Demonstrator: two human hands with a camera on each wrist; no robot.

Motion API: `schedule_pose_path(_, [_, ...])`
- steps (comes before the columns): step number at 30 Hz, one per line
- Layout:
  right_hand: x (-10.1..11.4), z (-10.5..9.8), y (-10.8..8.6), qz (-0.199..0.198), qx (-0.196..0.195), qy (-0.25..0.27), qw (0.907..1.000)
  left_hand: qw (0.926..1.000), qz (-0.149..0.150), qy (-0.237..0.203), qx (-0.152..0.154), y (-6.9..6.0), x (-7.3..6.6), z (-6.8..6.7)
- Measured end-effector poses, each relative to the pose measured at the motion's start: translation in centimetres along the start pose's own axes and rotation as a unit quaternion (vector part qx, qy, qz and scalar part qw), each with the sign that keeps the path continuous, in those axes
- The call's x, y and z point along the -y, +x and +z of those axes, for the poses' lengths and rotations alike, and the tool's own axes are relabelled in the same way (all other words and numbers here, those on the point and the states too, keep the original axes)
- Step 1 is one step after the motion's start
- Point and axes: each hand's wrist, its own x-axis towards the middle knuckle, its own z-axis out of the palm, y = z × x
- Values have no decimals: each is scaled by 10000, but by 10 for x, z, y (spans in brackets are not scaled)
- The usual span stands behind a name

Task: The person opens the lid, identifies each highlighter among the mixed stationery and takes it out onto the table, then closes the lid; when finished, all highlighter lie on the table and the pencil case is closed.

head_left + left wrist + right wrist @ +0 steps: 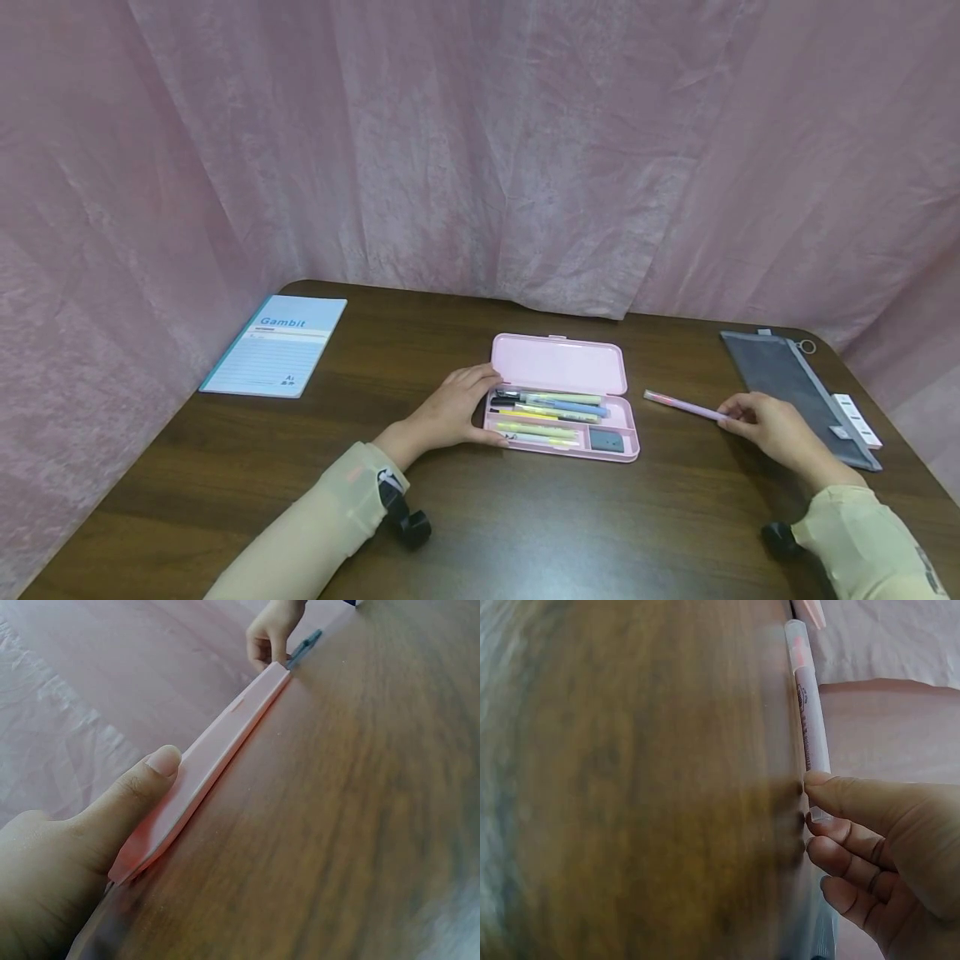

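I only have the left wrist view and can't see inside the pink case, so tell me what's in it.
Observer: In the head view, several pens lie in the pink case.
Operator: Now say what the right hand holds; I can't make it out.
Observer: It pinches a pale purple pen near one end.
Operator: Name what lies on the table to the left of the case.
Observer: A light blue notebook, near the table's left edge.
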Motion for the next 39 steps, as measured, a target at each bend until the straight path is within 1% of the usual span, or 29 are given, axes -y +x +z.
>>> schedule_pose_path(6, [0,0,0,-101,-47,-6,9999,10000,-59,-22,46,0,0,0])
schedule_pose_path(15, [-1,1,0,-105,-47,21,9999,9999,-95,-88,91,-1,-1,0])
schedule_pose_path(23, [0,-2,-2,-182,-140,-52,9997,9999,-54,68,54,0,-1,2])
schedule_pose_path(29, [10,-12,-2,-277,-227,-143,9993,10000,-69,-4,50,0,-1,0])
schedule_pose_path(35, [23,-24,0,-548,-413,-276,9973,10000,-67,5,48,0,-1,0])
schedule_pose_path(39, [33,-32,0,-703,-465,-351,9958,10000,-74,4,63,0,0,0])
